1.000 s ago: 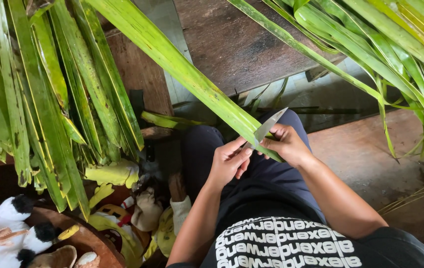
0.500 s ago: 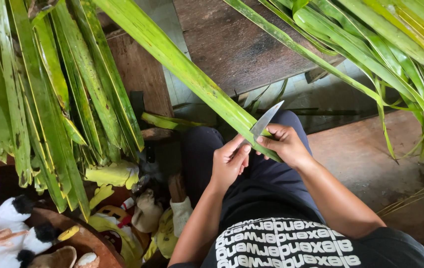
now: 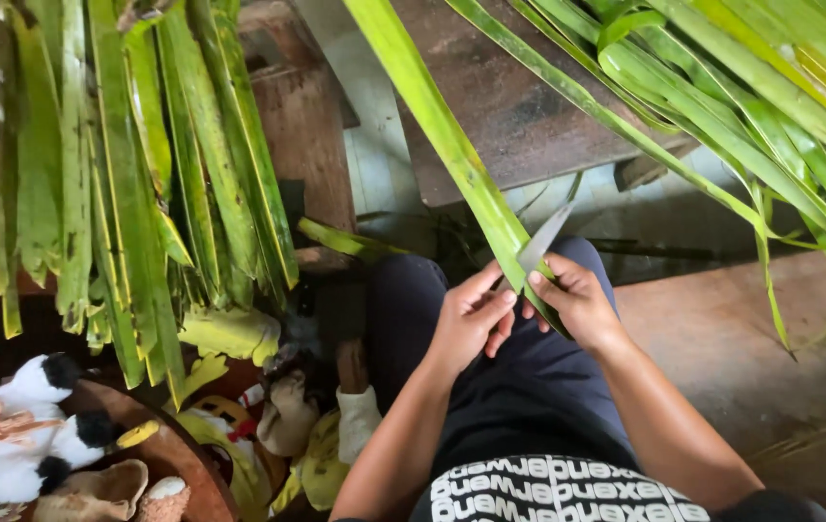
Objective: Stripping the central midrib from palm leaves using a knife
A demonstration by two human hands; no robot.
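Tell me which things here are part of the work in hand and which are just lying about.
In use:
- long green leaf, held by both hands
- knife, blade against the leaf
- left hand
- right hand

Lying about:
- hanging leaf bundle
- leaf pile
- black-and-white soft toy
- wooden board

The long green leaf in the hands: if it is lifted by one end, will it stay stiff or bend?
The long green strap-shaped leaf probably bends easily, since similar leaves nearby arc and droop. It looks thin, so likely light. The left hand and right hand grip it at the steel knife blade; its smooth surface may be slippery.
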